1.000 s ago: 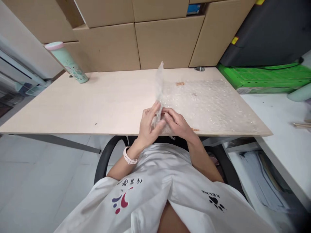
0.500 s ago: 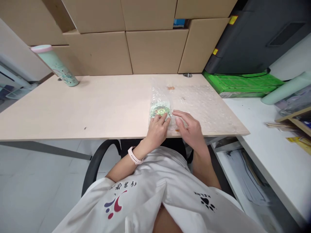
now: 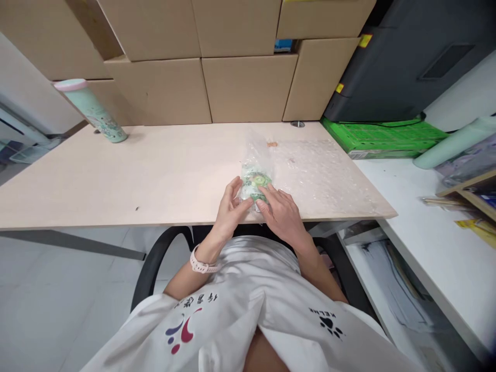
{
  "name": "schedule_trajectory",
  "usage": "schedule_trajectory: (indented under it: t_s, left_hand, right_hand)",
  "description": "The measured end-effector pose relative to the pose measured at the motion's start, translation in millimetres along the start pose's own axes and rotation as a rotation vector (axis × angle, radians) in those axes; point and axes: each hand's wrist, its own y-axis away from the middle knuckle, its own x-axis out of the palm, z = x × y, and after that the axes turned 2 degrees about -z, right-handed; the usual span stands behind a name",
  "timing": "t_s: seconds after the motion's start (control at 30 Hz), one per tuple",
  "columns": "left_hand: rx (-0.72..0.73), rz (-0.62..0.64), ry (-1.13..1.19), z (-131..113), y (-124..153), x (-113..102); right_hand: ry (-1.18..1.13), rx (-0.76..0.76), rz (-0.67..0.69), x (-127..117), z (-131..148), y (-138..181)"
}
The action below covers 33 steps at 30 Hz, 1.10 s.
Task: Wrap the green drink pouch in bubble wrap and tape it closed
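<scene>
At the desk's near edge, left hand and right hand grip the green disc between their fingertips, its bubble wrap sheet spread rightward.

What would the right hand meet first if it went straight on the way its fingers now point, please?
The right hand points at the green round item in bubble wrap; its fingertips seem to touch it.

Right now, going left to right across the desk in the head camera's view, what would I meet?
Mint tumbler → left hand → wrapped green disc → right hand → bubble wrap sheet → green crate.
</scene>
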Motion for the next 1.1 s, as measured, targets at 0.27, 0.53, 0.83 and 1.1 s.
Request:
schedule_trajectory:
  t_s: [0.27,0.53,0.83,1.1]
  left_hand:
    - [0.245,-0.056,-0.075,-12,24,24]
    - [0.684,0.046,-0.737,-3,2,49]
    - [0.662,0.197,-1.034,12,-15,84]
    - [0.423,-0.031,-0.628,12,-3,59]
  right_hand:
    - [-0.462,0.07,0.123,-15,-1,-3]
    - [-0.293,0.14,0.022,-37,-20,1]
    - [0.02,0.182,-0.25,-44,-57,14]
    - [-0.085,0.088,-0.197,-23,-48,5]
